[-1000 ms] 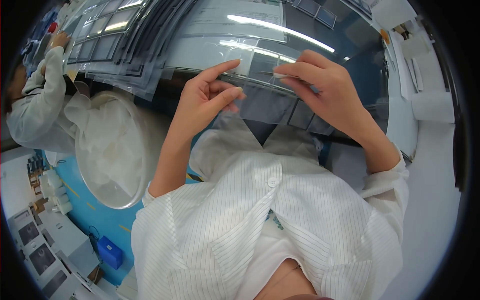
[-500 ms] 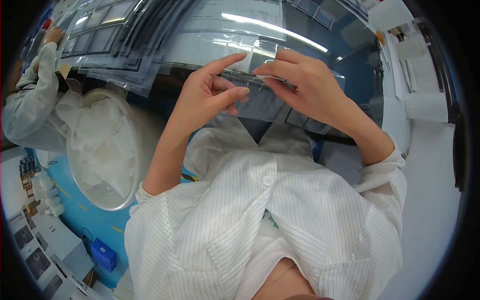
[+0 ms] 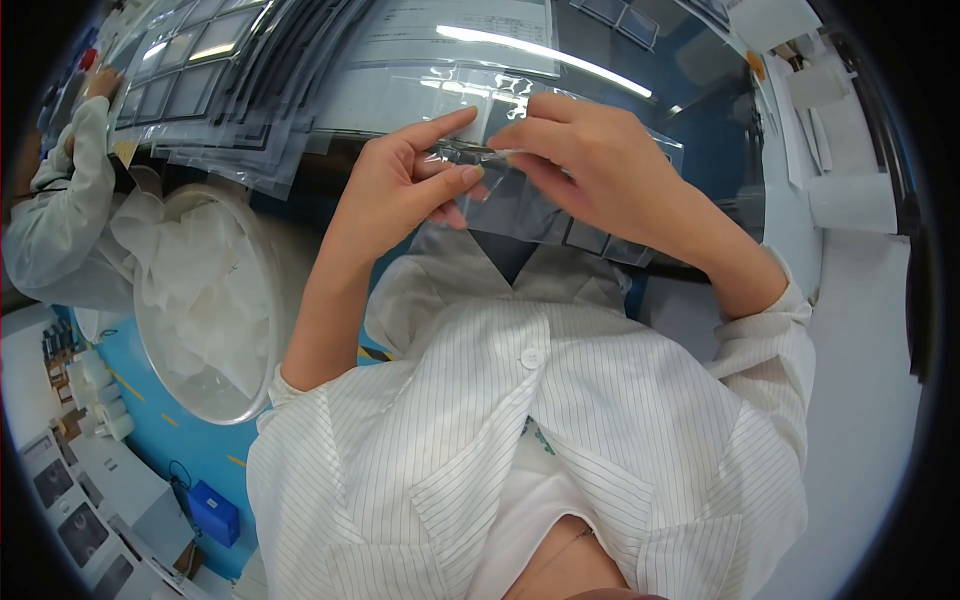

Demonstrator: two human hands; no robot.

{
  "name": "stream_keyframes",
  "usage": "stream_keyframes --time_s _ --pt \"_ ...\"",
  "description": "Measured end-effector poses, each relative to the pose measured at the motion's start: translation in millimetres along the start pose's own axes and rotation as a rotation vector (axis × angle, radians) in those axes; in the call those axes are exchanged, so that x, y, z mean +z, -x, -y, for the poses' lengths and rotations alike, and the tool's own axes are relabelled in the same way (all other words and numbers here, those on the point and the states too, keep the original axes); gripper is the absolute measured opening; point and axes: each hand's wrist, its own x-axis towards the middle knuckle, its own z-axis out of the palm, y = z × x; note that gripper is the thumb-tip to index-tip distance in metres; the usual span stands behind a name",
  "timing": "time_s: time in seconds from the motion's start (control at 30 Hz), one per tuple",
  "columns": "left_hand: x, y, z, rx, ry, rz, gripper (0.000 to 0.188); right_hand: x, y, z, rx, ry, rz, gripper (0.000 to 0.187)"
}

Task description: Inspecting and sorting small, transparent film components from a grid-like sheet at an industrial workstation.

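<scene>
My left hand (image 3: 385, 190) is open over the table's front edge, thumb and forefinger apart, the other fingers curled loosely beneath. Facing it, my right hand (image 3: 590, 160) pinches a thin, pale edge between thumb and fingers; what it belongs to I cannot make out. Shiny clear film (image 3: 462, 150) shows in the gap between the two hands, close to my left fingers. Below them a clear sheet with dark-framed panels (image 3: 590, 238) hangs past the table edge over my lap.
Stacked clear sheets with dark frames (image 3: 215, 75) overhang the table at the left. A white bin (image 3: 262, 300) of crumpled pale film stands beside me. Another person's sleeve (image 3: 85, 150) is at far left. A printed paper (image 3: 400, 30) lies under the glossy surface. A blue box (image 3: 213, 512) sits on the floor.
My right hand has shifted left, closer to my left hand, still pinching. Shiny film now shows beside my left fingers. My left hand has moved slightly left and stays open.
</scene>
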Motion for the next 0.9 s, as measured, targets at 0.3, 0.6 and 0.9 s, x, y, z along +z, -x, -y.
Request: stream_keyframes --time_s 0.3,0.6,0.9 --pt "12.8 13.0 -13.8 0.280 -0.266 -0.091 0.054 -23.3 2.0 -62.3 0.481 -0.058 0.095 0.032" --pt "13.6 -3.8 -19.2 0.560 -0.230 -0.183 0.044 -36.5 11.8 -73.7 0.423 -0.700 0.126 0.027" --pt "69.0 -7.4 21.6 0.275 -0.121 -0.180 0.084 -28.2 55.1 -81.2 0.822 -1.069 -0.185 0.024"
